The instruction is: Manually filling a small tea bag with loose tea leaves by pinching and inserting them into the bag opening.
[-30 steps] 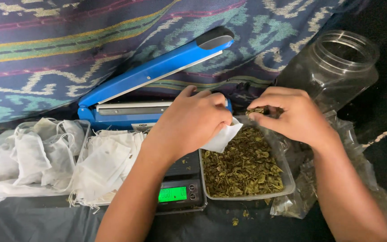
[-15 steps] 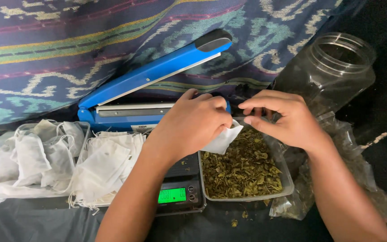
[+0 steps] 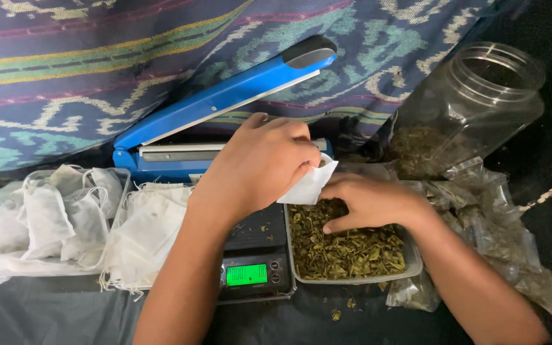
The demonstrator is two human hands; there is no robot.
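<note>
My left hand (image 3: 260,163) holds a small white filter bag (image 3: 308,184) above the far end of a clear plastic tray (image 3: 352,278) filled with dried green leaves (image 3: 352,252). My right hand (image 3: 368,203) is down in the tray, fingers bent into the leaves just under the bag. Whether it grips leaves is hidden by the fingers. A small digital scale (image 3: 250,271) with a lit green display sits under my left forearm, a few leaf crumbs on its platform.
A blue heat sealer (image 3: 225,102) stands open behind the hands. Two clear tubs of white filter bags (image 3: 65,217) sit at left. A clear plastic jar (image 3: 467,108) lies tilted at the back right, above crinkled plastic bags (image 3: 499,243). Patterned cloth (image 3: 97,64) lies behind.
My right hand has dropped from the bag's mouth down into the leaves in the tray. My left hand has shifted slightly left, still holding the bag.
</note>
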